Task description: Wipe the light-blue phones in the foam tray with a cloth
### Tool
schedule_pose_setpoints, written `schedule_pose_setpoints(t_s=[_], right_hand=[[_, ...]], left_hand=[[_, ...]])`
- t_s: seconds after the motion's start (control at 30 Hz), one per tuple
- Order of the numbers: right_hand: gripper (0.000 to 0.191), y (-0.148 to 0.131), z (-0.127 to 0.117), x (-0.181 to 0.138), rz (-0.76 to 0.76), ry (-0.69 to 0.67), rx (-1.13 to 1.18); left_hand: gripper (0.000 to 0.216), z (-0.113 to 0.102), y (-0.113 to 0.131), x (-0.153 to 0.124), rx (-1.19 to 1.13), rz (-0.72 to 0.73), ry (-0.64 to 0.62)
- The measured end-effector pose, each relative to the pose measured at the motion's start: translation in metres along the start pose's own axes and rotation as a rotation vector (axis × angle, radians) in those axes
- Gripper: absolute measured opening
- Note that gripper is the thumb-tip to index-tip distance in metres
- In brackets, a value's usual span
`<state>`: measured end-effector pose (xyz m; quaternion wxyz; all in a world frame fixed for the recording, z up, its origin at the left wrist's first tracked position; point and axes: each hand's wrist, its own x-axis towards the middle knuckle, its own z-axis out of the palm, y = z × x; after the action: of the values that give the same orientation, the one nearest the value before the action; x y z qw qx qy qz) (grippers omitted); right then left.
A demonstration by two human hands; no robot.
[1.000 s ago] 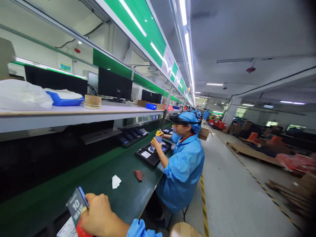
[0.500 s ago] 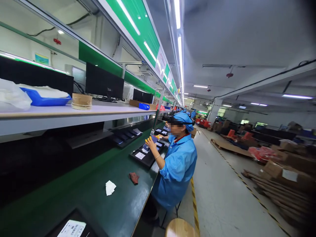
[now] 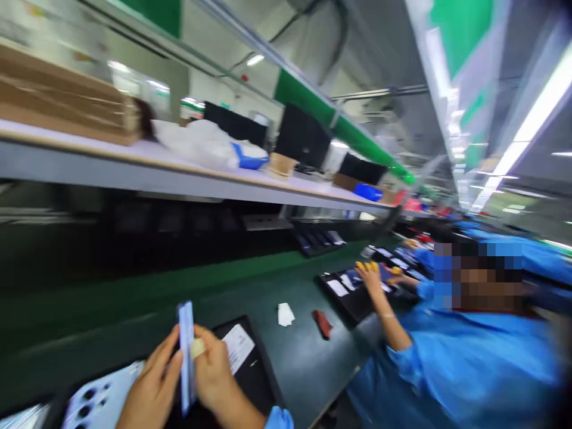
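Observation:
Low in the view, a slim bluish smartphone point(image 3: 186, 357) stands upright between my hands, its narrow edge towards me. My left hand point(image 3: 154, 381) grips it from the left, with the fingers along its side. My right hand point(image 3: 217, 372) holds its other side, and a pale yellow finger cot covers the thumb. Beneath them is a black tray point(image 3: 263, 372) holding a printed white label point(image 3: 239, 347). Beside my left hand lies a light-blue phone back point(image 3: 100, 396) with several dark camera openings, partly hidden by that hand.
On the green bench point(image 3: 295, 369) lie a white paper scrap point(image 3: 285, 314) and a dark red cloth point(image 3: 322, 325). To the right, a co-worker in blue point(image 3: 465, 357) handles something over another black tray point(image 3: 344, 304). A shelf point(image 3: 179, 179) runs above the bench.
My view has swung left and down. Both my hands and the smartphone between them are now visible, while the co-worker appears nearer and farther right.

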<state>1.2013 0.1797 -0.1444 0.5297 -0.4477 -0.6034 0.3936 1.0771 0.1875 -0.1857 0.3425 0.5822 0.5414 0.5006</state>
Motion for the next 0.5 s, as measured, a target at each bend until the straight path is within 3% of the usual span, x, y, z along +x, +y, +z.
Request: schedule_pose_setpoints(t_s=[0.2, 0.5], right_hand=[[0.044, 0.011, -0.001, -0.003, 0.034, -0.096, -0.027], [0.045, 0.018, -0.003, -0.011, -0.020, -0.109, -0.136]], left_hand=[[0.061, -0.013, 0.004, -0.005, -0.163, -0.106, -0.062], [0.053, -0.017, 0.015, -0.011, -0.297, -0.100, -0.085]])
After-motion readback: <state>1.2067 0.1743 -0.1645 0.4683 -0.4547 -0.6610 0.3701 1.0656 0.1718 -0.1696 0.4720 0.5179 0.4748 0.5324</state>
